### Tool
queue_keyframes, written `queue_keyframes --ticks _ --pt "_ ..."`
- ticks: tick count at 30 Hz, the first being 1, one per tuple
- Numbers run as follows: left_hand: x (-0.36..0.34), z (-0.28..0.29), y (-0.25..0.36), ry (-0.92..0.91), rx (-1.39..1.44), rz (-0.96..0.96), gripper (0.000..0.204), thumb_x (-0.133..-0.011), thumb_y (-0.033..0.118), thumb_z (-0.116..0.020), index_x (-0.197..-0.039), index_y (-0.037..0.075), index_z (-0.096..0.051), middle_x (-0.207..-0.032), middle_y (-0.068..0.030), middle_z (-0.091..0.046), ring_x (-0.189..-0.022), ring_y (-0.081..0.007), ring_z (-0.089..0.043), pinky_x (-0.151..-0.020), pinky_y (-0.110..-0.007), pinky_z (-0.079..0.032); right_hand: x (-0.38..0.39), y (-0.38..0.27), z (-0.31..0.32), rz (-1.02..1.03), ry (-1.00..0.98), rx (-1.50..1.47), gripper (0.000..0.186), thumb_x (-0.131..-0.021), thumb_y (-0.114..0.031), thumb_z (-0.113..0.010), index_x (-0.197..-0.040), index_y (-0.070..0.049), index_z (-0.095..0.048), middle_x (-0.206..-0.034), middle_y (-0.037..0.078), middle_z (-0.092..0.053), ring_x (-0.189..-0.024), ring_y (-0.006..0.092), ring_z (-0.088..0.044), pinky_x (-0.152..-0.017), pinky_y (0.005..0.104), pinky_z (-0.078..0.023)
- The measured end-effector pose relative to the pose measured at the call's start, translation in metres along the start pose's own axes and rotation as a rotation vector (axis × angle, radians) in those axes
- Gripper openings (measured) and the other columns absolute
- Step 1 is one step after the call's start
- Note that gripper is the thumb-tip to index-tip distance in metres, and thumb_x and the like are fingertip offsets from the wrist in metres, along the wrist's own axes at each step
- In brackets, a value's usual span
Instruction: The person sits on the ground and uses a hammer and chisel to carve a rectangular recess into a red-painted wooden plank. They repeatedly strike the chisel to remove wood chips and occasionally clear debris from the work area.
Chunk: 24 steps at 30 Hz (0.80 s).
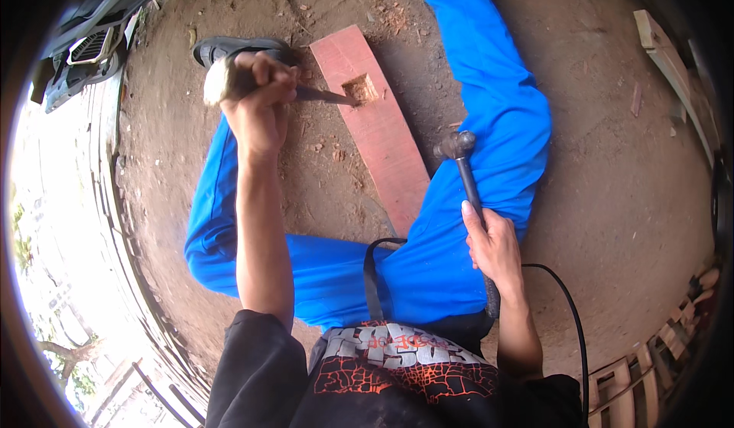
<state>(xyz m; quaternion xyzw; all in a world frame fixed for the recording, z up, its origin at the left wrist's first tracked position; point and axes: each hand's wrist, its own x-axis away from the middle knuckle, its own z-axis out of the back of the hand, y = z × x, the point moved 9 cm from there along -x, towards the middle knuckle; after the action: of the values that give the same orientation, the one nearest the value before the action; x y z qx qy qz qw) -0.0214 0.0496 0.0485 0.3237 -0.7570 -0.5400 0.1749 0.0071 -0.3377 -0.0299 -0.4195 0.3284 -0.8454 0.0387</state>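
Note:
My left hand [260, 95] is wrapped round the handle of a chisel [325, 95], whose pale butt end sticks out on the far side of the fist. The chisel's blade points right, and its tip meets the near edge of a square recess [361, 89] cut into a reddish wooden plank [378, 133]. That plank lies slanted on the ground between my legs. In my right hand [495, 248] is a hammer [468, 174], its dark metal head raised over my right thigh, apart from the chisel.
Dirt ground [612, 175] with scattered wood chips surrounds the plank. My blue-trousered legs [501, 107] flank it, a dark shoe [237, 49] beyond my left hand. A black cable [573, 313] curves at my right. Timber [673, 76] and wood pieces [650, 374] lie along the right side.

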Motion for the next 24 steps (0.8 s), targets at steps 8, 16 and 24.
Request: queue_keyframes --ticks 8,16,24 --pt "0.024 -0.012 0.0 -0.027 -0.209 -0.217 0.037 -0.067 -0.025 -0.053 -0.079 0.009 -0.046 -0.081 -0.0069 -0.055 -0.083 -0.0214 -0.057 -0.091 -0.043 -0.048 0.0 -0.007 0.001 0.069 0.002 -0.029 0.054 -0.103 -0.046 -0.054 -0.078 0.001 -0.064 -0.057 0.02 -0.057 -0.058 0.0402 -0.062 -0.058 0.0481 -0.044" --pt "-0.02 -0.019 -0.008 -0.043 -0.276 0.041 0.028 -0.066 -0.017 -0.053 -0.078 0.008 -0.046 -0.08 -0.0097 -0.055 -0.072 -0.022 -0.057 -0.072 -0.037 -0.053 -0.001 -0.01 0.001 0.074 -0.013 -0.043 0.058 -0.103 -0.048 -0.054 -0.075 0.002 -0.061 -0.056 0.019 -0.057 -0.055 0.0384 -0.062 -0.056 0.0473 -0.043" --pt "-0.09 0.013 -0.05 0.061 -0.094 0.397 0.025 -0.063 -0.013 -0.054 -0.086 -0.001 -0.055 -0.075 -0.0143 -0.059 -0.066 -0.0278 -0.059 -0.06 -0.039 -0.051 0.001 -0.007 0.001 0.082 -0.017 -0.079 0.054 -0.102 -0.05 -0.056 -0.078 -0.002 -0.058 -0.054 0.001 -0.049 -0.043 0.01 -0.05 -0.038 0.0293 -0.043"
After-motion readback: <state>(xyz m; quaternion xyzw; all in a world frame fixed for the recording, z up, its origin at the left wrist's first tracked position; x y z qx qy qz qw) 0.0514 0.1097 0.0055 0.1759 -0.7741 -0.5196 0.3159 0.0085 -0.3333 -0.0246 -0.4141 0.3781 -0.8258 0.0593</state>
